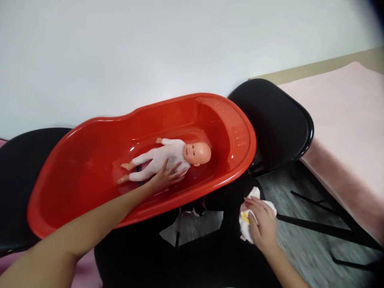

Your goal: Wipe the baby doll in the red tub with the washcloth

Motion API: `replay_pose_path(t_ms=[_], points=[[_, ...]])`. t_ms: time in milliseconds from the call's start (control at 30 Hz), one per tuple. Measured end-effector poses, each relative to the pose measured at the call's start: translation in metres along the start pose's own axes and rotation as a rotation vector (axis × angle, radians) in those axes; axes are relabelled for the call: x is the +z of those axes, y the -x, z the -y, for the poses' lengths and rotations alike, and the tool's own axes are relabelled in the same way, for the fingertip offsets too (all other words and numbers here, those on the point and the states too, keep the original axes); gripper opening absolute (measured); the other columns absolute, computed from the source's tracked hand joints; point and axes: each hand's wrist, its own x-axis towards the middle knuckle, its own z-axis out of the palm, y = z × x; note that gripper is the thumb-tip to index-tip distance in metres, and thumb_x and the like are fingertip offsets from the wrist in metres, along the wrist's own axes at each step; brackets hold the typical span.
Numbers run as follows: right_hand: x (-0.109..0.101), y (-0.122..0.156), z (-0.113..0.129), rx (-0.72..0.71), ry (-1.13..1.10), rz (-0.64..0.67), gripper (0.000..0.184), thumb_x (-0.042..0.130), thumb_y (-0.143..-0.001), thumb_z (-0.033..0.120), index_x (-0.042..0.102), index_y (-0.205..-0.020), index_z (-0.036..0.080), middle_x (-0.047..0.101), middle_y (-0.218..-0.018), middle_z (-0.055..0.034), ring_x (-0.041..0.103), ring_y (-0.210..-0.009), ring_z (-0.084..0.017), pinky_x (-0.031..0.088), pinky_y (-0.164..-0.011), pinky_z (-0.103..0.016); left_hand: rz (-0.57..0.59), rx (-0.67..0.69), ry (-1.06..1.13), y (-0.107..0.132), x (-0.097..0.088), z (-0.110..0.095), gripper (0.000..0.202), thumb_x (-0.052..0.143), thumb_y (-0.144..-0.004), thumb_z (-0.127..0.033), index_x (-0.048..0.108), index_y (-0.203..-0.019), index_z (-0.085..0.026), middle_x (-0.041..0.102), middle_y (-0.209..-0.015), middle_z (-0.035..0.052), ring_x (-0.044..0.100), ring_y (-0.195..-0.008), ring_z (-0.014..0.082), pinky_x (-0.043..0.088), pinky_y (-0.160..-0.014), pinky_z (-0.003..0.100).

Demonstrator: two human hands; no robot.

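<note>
A baby doll [144, 156] with a bald head and a white cloth body lies on its back in a red baby bathtub [75, 168]. Its head points right and its bare feet point left. My left hand [169, 175] rests on the doll's torso with the fingers spread, touching its near side. To the right, beyond the tub's near rim, my right hand [262, 224] has its fingers closed on a crumpled white cloth [245, 229] with a yellow print. That cloth is over my dark-clothed knee.
Black chairs stand at both ends of the tub, one at the right [273, 120] and one at the left [27, 168]. A pink-covered bed or table [339, 120] is on the right. Behind the tub rises a white wall [150, 52]. Dark chair legs cross the grey floor [300, 252].
</note>
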Motion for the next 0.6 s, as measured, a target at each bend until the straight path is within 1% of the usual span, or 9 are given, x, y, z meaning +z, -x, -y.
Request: replay_pose_path(t_ms=[33, 100, 167, 300, 367, 467, 600], points=[[0.0, 0.0, 0.0, 0.0, 0.003, 0.001, 0.026, 0.051, -0.112, 0.026, 0.071, -0.129, 0.023, 0.081, -0.133, -0.0084, 0.071, -0.13, -0.031, 0.052, -0.105, -0.048, 0.0, -0.005, -0.017, 0.0, -0.001, 0.002, 0.06, 0.063, -0.094, -0.014, 0.073, -0.149, -0.036, 0.058, -0.172, 0.003, 0.032, -0.172, 0.0365, 0.023, -0.142, 0.066], [0.001, 0.001, -0.001, -0.003, 0.005, -0.001, 0.026, 0.051, -0.113, 0.026, 0.071, -0.13, 0.023, 0.081, -0.132, -0.0085, 0.07, -0.13, -0.031, 0.051, -0.106, -0.048, -0.012, -0.04, -0.005, -0.001, -0.002, 0.008, 0.059, 0.063, -0.093, -0.014, 0.074, -0.146, -0.036, 0.061, -0.169, 0.0036, 0.032, -0.172, 0.0352, 0.023, -0.142, 0.065], [0.001, 0.001, -0.002, -0.013, 0.008, -0.006, 0.027, 0.05, -0.114, 0.026, 0.071, -0.131, 0.022, 0.081, -0.132, -0.0086, 0.07, -0.131, -0.031, 0.051, -0.106, -0.048, -0.003, -0.104, 0.032, -0.002, -0.004, 0.015, 0.056, 0.061, -0.097, -0.013, 0.074, -0.145, -0.037, 0.061, -0.168, 0.0038, 0.036, -0.171, 0.0356, 0.022, -0.141, 0.067], [0.001, -0.002, -0.003, -0.039, 0.018, -0.01, 0.027, 0.049, -0.114, 0.026, 0.071, -0.131, 0.022, 0.081, -0.132, -0.0081, 0.07, -0.13, -0.03, 0.051, -0.105, -0.046, 0.061, -0.236, 0.037, -0.002, -0.008, 0.032, 0.055, 0.054, -0.107, -0.011, 0.069, -0.15, -0.04, 0.054, -0.175, 0.0026, 0.037, -0.169, 0.0408, 0.013, -0.134, 0.084], [0.001, -0.003, -0.003, -0.049, 0.018, -0.012, 0.027, 0.05, -0.114, 0.026, 0.07, -0.131, 0.022, 0.081, -0.132, -0.008, 0.071, -0.129, -0.03, 0.051, -0.105, -0.046, 0.085, -0.263, 0.032, -0.001, -0.009, 0.041, 0.053, 0.053, -0.111, -0.014, 0.069, -0.152, -0.042, 0.053, -0.176, 0.0043, 0.036, -0.169, 0.0434, 0.015, -0.131, 0.088], [0.001, -0.004, -0.003, -0.053, 0.02, -0.019, 0.027, 0.05, -0.114, 0.025, 0.07, -0.13, 0.022, 0.081, -0.131, -0.0083, 0.071, -0.128, -0.03, 0.051, -0.105, -0.047, 0.114, -0.284, 0.03, -0.001, -0.007, 0.051, 0.052, 0.053, -0.113, -0.018, 0.068, -0.156, -0.042, 0.051, -0.177, 0.0062, 0.033, -0.17, 0.0443, 0.017, -0.131, 0.086], [0.0, -0.004, -0.002, -0.052, 0.022, -0.016, 0.027, 0.049, -0.114, 0.025, 0.071, -0.129, 0.021, 0.082, -0.13, -0.0083, 0.071, -0.128, -0.03, 0.051, -0.105, -0.046, 0.164, -0.342, 0.044, -0.006, -0.003, 0.054, 0.059, 0.051, -0.111, -0.017, 0.064, -0.163, -0.043, 0.048, -0.179, 0.0067, 0.032, -0.171, 0.0435, 0.014, -0.134, 0.082]])
